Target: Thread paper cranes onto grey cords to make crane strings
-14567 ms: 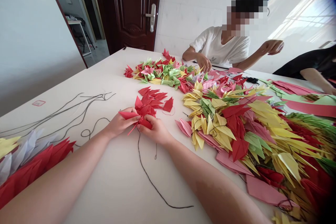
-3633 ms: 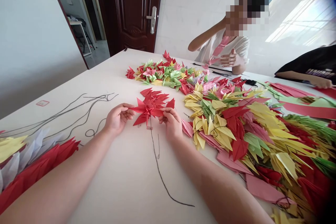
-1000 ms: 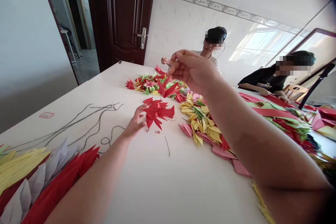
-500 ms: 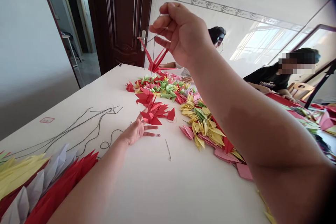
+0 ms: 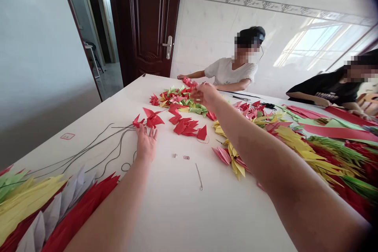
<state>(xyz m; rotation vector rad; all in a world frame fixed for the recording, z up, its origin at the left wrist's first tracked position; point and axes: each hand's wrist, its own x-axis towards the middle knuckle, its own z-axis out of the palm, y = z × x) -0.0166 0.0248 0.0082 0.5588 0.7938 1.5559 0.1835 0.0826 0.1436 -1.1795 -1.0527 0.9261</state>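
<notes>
My left hand [image 5: 146, 141] lies flat on the white table [image 5: 183, 212] with fingers spread, its fingertips at a red paper crane [image 5: 152, 119]. More red cranes [image 5: 186, 126] lie in a loose row to its right. My right hand [image 5: 203, 93] is stretched far out, low over a mixed pile of green, pink and red cranes [image 5: 180, 100]. It is blurred, so I cannot make out its fingers or anything in them. A metal needle [image 5: 199, 176] and two small clips [image 5: 186, 157] lie on the table between my arms.
Dark cords [image 5: 103, 147] trail left of my left hand. Rows of yellow, white and red folded paper [image 5: 44, 208] fill the near left corner. Yellow, pink and green cranes [image 5: 295, 141] cover the right side. A person in white [image 5: 230, 73] and a person in black [image 5: 325, 88] sit opposite.
My right hand has come down from high in the air to just above the far pile, and the hanging red cranes now lie on the table. My left hand slid forward and left.
</notes>
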